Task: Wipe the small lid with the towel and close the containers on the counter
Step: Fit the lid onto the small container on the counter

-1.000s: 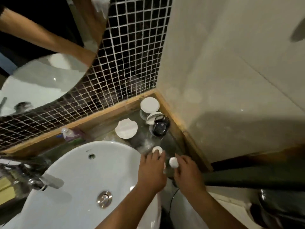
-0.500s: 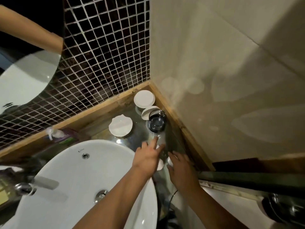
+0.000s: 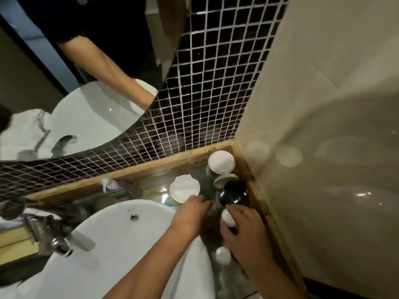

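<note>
On the dark counter point(image 3: 218, 279) right of the basin, my right hand point(image 3: 246, 231) holds a small white lid point(image 3: 227, 217) in its fingertips, just in front of an open dark glass jar point(image 3: 234, 194). My left hand point(image 3: 192, 214) reaches down beside that jar; what its fingers touch is hidden. Another small white lid point(image 3: 223, 255) lies on the counter under my right wrist. Behind stand a container with a round white lid point(image 3: 221, 162), a tilted white lid point(image 3: 224, 179) leaning by the jar, and a scalloped white lid point(image 3: 184, 188). No towel is visible.
A white basin point(image 3: 121, 244) fills the lower left, with a chrome tap point(image 3: 62, 244) at its left. A pump bottle point(image 3: 110, 185) lies along the wooden ledge point(image 3: 151, 169). Black mosaic tiles, a round mirror point(image 3: 75, 83) and a beige wall enclose the corner.
The view tilted up. My right hand carried the small white lid forward toward the open jar, and my left hand moved in beside the jar. A second small lid now lies near my right wrist.
</note>
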`<action>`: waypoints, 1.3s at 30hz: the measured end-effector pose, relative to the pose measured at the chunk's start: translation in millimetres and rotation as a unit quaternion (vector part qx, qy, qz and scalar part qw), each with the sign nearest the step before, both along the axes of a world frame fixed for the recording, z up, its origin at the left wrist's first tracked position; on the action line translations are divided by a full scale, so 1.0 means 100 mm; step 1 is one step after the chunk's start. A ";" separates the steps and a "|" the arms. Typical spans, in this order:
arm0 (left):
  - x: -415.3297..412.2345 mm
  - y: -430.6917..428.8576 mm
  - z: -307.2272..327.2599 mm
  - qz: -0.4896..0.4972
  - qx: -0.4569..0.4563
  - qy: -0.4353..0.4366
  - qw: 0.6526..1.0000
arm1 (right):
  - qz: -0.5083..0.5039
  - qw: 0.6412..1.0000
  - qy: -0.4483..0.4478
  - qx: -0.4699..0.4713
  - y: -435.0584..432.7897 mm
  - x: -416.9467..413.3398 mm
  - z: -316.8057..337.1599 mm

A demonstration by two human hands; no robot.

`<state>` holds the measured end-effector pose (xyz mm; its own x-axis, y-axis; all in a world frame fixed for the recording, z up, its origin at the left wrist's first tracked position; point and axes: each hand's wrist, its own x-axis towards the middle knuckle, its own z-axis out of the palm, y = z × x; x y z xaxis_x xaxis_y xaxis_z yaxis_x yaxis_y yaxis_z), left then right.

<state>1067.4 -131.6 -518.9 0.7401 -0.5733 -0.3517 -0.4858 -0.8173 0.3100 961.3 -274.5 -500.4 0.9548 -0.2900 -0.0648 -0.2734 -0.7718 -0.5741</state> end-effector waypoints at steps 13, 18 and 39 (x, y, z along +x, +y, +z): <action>0.68 0.39 -0.25 0.123 -0.031 -0.007 0.992 | 0.094 0.995 0.007 0.013 0.50 1.02 -0.15; 0.68 0.42 -0.38 0.124 -0.046 -0.014 0.991 | 0.103 0.994 0.030 0.002 0.54 1.07 -0.27; 0.22 1.00 -0.40 0.190 -0.092 -0.131 0.969 | 0.169 0.978 0.066 -0.099 0.85 1.37 -0.49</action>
<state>1089.2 -32.0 -559.1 0.9601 -0.2769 -0.0405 -0.2423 -0.8950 0.3746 1098.3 -189.7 -549.0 0.9855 0.0214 -0.1682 -0.0451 -0.9231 -0.3818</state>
